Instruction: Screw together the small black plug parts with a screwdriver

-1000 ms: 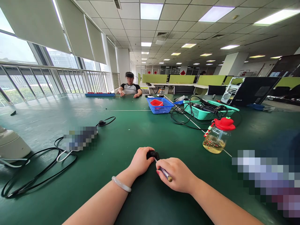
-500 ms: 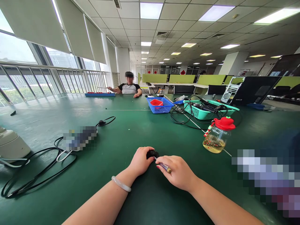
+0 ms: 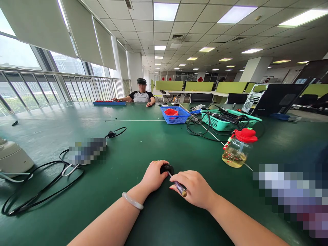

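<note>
My left hand [image 3: 154, 176] is closed around a small black part [image 3: 167, 168] resting on the green tabletop [image 3: 123, 150]. What kind of part it is I cannot make out, and my fingers cover some of it. In my right hand [image 3: 193, 188] is a screwdriver [image 3: 181, 189], its handle pinched between thumb and fingers. The thin metal shaft slants up and left, and its tip meets the near side of the black part. Whether the tip sits in a screw is too small to tell.
A jar with a red lid [image 3: 239, 148] stands to the right. Behind it are a green basket of cables [image 3: 222, 125] and a blue basket [image 3: 176, 119]. Black cable [image 3: 43, 191] loops across the left. Across the table sits a person [image 3: 141, 96] beside a blue tray [image 3: 109, 103].
The screwdriver handle has swung slightly down and left in my right hand, and my right fingers have shifted on it. My left hand stays put. The seated person's arm has lowered to the blue tray.
</note>
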### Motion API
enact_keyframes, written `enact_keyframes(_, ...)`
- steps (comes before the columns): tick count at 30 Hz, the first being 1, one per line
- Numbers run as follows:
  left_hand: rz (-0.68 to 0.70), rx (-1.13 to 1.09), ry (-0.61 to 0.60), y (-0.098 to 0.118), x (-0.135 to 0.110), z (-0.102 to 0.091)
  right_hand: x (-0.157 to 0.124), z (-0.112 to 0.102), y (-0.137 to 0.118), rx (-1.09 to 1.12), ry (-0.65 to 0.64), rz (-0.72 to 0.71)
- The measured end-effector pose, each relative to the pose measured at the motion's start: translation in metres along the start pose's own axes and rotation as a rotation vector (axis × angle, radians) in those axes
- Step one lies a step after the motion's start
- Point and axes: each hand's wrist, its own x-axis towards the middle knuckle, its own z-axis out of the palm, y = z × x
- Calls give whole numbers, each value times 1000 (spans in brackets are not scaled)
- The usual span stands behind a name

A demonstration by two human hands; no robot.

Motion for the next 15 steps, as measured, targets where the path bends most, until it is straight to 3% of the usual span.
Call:
enact_keyframes(5,5,0,10,-2,0,1,-1,2,0,9,-100,-42)
enact_keyframes(15,13,-3,4,-1,0,1,2,-5,-6,75,-115,-3)
